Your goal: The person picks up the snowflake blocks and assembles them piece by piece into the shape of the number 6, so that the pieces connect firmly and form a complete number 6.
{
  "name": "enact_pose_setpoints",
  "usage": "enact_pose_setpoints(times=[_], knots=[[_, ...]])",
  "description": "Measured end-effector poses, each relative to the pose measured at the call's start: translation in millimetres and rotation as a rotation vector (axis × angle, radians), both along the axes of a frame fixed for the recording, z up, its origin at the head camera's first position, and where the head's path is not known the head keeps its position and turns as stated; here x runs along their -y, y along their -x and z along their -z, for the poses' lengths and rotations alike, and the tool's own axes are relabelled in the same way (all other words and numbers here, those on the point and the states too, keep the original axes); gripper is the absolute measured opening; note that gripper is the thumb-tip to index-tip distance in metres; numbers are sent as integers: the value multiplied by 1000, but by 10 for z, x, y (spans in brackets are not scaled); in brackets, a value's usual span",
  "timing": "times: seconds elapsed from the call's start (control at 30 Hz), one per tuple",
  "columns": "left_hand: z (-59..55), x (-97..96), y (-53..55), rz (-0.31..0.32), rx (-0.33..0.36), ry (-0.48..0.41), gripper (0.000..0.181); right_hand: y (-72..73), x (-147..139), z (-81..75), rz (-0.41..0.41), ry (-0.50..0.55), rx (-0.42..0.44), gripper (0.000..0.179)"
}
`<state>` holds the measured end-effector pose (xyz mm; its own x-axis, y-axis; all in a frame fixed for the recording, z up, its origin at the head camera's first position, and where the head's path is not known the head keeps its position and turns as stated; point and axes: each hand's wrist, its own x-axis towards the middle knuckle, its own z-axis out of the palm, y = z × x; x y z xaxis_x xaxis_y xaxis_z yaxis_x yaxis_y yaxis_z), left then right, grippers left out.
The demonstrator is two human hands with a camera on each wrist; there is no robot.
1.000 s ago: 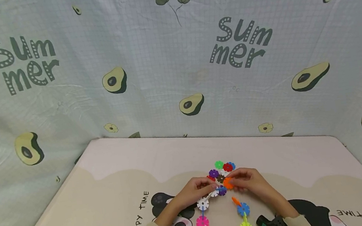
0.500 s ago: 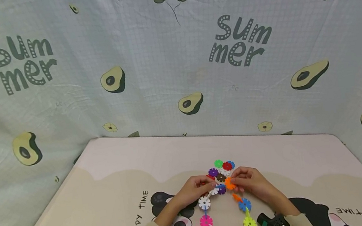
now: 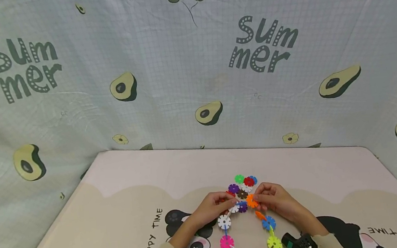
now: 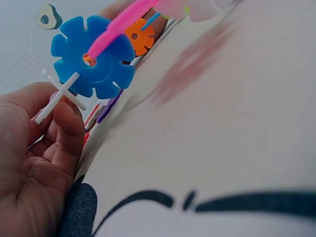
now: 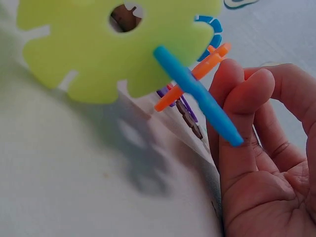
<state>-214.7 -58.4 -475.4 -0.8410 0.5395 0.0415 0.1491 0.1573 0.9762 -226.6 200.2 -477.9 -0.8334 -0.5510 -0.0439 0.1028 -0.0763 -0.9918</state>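
Curving round the near part of the table (image 3: 120,219), the chain of slotted discs (image 3: 227,243) makes a loop that looks unjoined at its far side, between the two hands. Left of that gap, the left hand (image 3: 213,207) pinches a white disc (image 3: 234,209), with a blue disc (image 3: 241,204) poking out edge-on by its fingertips. To the right, the right hand (image 3: 275,198) grips an orange disc (image 3: 252,201) between thumb and finger; I can't tell whether it is slotted into the chain. My worry is the narrow slots: a push at a slant could bend a disc, and a tug on either side might pop a neighbouring joint loose. Just beyond the fingers sits a small heap of discs (image 3: 233,188), close enough that a stray knuckle could scatter it.
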Motion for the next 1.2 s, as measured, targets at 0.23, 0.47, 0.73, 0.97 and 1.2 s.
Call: enact_pose_setpoints(times=[0.23,0.47,0.73,0.97,1.2], knots=[[7,-11,-5,-4,1,-1,22,5,-11,5,-37,31,-1,12],[8,-9,-10,-3,-5,-6,23,-4,10,1,-40,24,2,12],[16,-6,6,13,-20,-4,22,-28,72,-31,23,-40,39,6],[16,-2,4,2,-43,24,21,-50,118,-49,48,-22,28,6],[-1,-17,-1,29,20,-30,26,-53,128,-22,4,-45,-51,7]])
